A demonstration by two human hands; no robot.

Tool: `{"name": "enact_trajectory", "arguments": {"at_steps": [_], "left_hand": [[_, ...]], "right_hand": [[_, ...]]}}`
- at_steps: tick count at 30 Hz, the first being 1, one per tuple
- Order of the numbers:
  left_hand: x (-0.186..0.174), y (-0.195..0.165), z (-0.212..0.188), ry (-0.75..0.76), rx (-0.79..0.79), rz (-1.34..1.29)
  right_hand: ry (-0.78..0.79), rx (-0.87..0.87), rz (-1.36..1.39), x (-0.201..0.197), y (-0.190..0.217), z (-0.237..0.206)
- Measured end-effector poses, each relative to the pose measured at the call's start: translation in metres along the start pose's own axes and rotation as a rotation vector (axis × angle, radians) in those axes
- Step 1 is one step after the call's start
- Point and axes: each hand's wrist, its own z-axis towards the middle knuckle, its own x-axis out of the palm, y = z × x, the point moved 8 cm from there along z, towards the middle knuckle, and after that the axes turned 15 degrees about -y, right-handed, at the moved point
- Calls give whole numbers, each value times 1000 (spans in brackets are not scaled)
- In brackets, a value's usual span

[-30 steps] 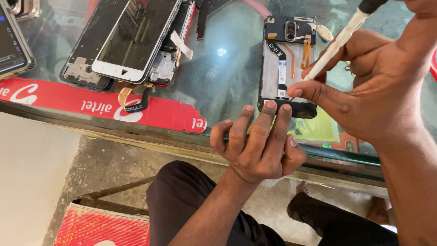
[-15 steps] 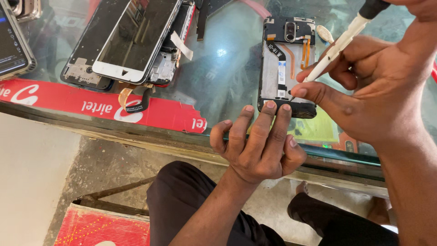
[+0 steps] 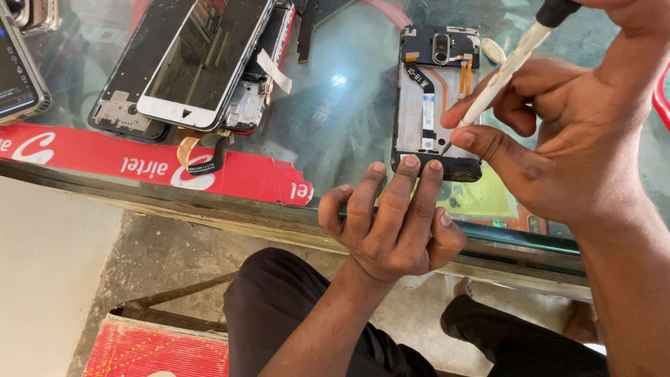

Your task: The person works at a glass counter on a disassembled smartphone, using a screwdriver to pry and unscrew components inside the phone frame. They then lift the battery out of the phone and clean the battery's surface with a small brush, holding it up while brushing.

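Note:
An opened phone [image 3: 434, 98] with its back cover off lies on the glass counter [image 3: 342, 105], its inner board and orange flex cables showing. My left hand [image 3: 391, 223] rests at the counter edge, fingertips pressing on the phone's near end. My right hand [image 3: 558, 139] grips a white-shafted screwdriver [image 3: 502, 70] with a black handle. Its tip touches the lower right part of the phone's inside.
Several dismantled phones and screens [image 3: 195, 63] are stacked at the left on the glass. A red sticker strip [image 3: 139, 164] runs along the counter's front edge. Another phone [image 3: 17, 70] sits at the far left. My dark-trousered knees and a red box [image 3: 153, 349] are below.
The screwdriver tip has shifted slightly down and left on the phone's inside. My left hand stays pressed on the phone's near end.

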Motion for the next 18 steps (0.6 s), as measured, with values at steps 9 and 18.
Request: {"name": "enact_trajectory", "arguments": {"at_steps": [9, 18], "left_hand": [[1, -2, 1, -2, -4, 12], [2, -1, 0, -6, -8, -4]], "right_hand": [[-12, 32, -55, -4, -11, -4], [20, 154, 146, 2, -3, 3]]}}
